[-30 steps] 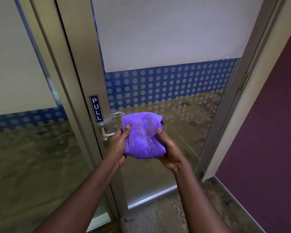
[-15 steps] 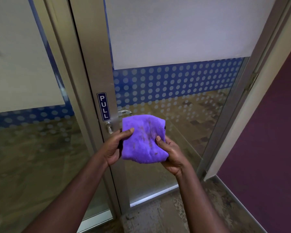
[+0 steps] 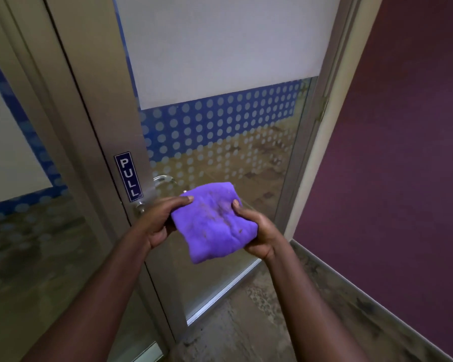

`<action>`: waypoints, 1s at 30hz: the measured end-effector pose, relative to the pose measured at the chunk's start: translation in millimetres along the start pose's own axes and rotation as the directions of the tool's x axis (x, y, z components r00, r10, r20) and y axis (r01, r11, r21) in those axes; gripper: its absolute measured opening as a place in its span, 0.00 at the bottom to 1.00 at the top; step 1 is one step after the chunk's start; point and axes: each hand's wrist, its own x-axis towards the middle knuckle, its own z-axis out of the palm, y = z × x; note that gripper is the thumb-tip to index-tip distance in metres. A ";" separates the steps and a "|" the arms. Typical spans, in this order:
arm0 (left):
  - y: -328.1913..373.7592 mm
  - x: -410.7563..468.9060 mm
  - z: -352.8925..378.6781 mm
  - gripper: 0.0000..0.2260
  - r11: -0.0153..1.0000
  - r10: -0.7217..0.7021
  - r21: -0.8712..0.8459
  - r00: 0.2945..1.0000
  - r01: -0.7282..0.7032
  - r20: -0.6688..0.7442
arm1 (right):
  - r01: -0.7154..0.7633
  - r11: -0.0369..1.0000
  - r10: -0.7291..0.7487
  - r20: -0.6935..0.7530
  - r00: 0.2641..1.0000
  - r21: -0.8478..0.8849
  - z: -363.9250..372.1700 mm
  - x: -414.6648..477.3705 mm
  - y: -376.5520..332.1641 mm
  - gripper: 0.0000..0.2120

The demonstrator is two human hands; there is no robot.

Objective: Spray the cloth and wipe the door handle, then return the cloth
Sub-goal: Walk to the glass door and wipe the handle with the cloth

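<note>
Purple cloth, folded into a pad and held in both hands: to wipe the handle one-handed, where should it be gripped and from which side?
Grip the folded purple microfibre cloth at its right edge, where the right hand already pinches it, coming from the right. That probably leaves the flat left part free to reach the silver metal lever handle, which sits left of the cloth.

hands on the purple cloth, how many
2: the left hand grips the cloth at its left edge, the right hand at its right edge, beside the door handle.
</note>
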 end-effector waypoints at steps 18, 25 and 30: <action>-89.7 -0.8 58.1 0.05 0.957 -0.211 -0.155 0.957 0.243 0.198 | 0.336 0.922 -0.198 -0.508 0.838 0.194 -6.4 -111.3 74.8 0.22; -106.6 -18.2 92.8 0.18 0.936 -0.345 0.083 0.847 0.341 0.404 | 0.385 0.923 -0.289 -0.653 0.700 0.003 -23.2 -161.3 88.3 0.22; -112.3 -42.2 131.4 0.09 0.916 -0.391 0.282 0.790 0.285 0.472 | 0.403 0.910 -0.342 -0.725 0.598 -0.096 -34.1 -209.0 95.3 0.21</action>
